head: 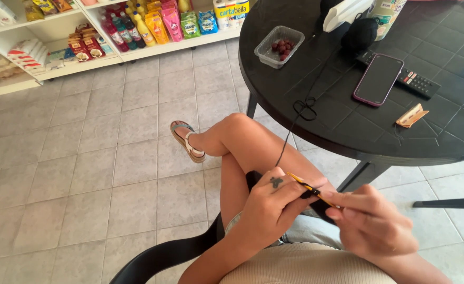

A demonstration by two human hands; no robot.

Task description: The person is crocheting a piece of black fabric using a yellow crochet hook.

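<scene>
Grey tiled floor [84,168], shop shelves [111,50] with bottles and packets far ahead-left of the hands. Black crochet piece [321,208] sits between both hands over the lap. Left hand [271,208] is closed around the piece, index finger carrying black yarn [290,137]. Right hand [371,223] pinches a yellow crochet hook [303,184], tip at the left fingers. Yarn runs up from the hands to the round black worktop [348,126] ahead-right. On it: phone [377,79], remote [416,81], clear tray of dark fruit [280,48], yarn ball [359,32].
</scene>
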